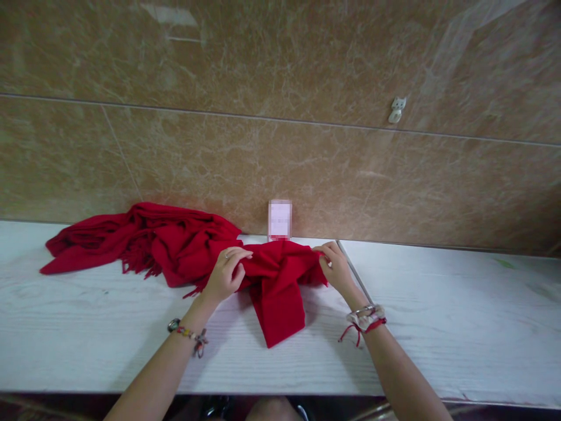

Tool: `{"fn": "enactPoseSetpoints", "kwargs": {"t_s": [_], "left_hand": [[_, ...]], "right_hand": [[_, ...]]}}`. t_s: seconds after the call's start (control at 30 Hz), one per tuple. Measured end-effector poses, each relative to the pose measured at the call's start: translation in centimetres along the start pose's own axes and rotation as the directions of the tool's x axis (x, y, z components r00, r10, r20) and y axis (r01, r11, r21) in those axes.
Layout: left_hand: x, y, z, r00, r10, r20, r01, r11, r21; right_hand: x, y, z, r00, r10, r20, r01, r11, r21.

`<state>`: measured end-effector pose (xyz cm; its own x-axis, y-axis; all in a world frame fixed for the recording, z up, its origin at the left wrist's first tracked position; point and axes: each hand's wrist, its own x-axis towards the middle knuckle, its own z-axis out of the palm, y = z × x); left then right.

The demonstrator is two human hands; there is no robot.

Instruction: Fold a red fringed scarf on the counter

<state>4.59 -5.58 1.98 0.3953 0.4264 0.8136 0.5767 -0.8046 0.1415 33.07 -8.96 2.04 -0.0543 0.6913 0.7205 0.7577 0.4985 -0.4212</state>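
Note:
A long red scarf (175, 245) with fringed ends lies bunched on the white wood-grain table (87, 339), trailing off to the left. One folded part hangs toward me in the middle. My left hand (225, 272) is closed on the scarf's fabric left of that fold. My right hand (335, 266) pinches the scarf's right edge. Both wrists wear bracelets.
A small pale card (279, 220) stands against the brown marble wall (280, 117) just behind the scarf. A small white hook (397, 109) is fixed on the wall at upper right. A seam (353, 272) runs across the table by my right hand.

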Motion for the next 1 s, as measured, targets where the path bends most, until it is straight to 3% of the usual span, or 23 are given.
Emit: {"fn": "enactPoseSetpoints", "kwargs": {"t_s": [0.17, 0.33, 0.63, 1.0], "left_hand": [[-0.3, 0.6, 0.5, 0.973, 0.142, 0.180, -0.140, 0.990, -0.020], [-0.4, 0.4, 0.8, 0.975, 0.141, 0.172, -0.144, 0.990, 0.002], [-0.2, 1.2, 1.3, 0.969, 0.243, 0.036, -0.244, 0.969, 0.046], [0.1, 0.5, 0.4, 0.977, -0.003, -0.215, 0.016, 0.998, 0.060]], "right_hand": [[-0.2, -1.5, 0.1, 0.980, -0.069, 0.185, 0.070, 0.998, -0.002], [-0.5, -0.8, 0.8, 0.969, -0.081, 0.235, 0.101, 0.992, -0.076], [-0.3, -0.3, 0.9, 0.983, -0.117, 0.140, 0.129, 0.988, -0.080], [0.3, -0.6, -0.4, 0.985, -0.055, -0.163, 0.055, 0.998, -0.003]]}}
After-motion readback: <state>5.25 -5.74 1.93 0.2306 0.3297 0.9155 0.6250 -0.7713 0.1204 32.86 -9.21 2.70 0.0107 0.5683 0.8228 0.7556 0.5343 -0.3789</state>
